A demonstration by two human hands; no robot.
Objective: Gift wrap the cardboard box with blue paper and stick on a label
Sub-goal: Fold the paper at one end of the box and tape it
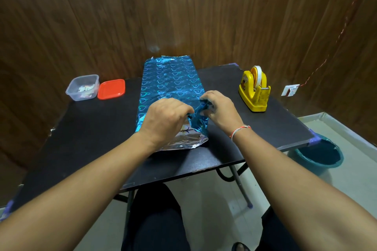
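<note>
Now both hands (pixel 166 117) (pixel 219 109) pinching blue paper (pixel 171 81) near-end fold; table (pixel 85 134) open sideways.

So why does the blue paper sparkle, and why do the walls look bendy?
Head view: room light glints off the shiny blue paper, brightest on its silver underside near the hands; the wide-angle lens curves the wooden wall planks and stretches the forearms at the edges.

Tape dispenser (pixel 254 89) right of wrapped box (pixel 171 87).
</note>
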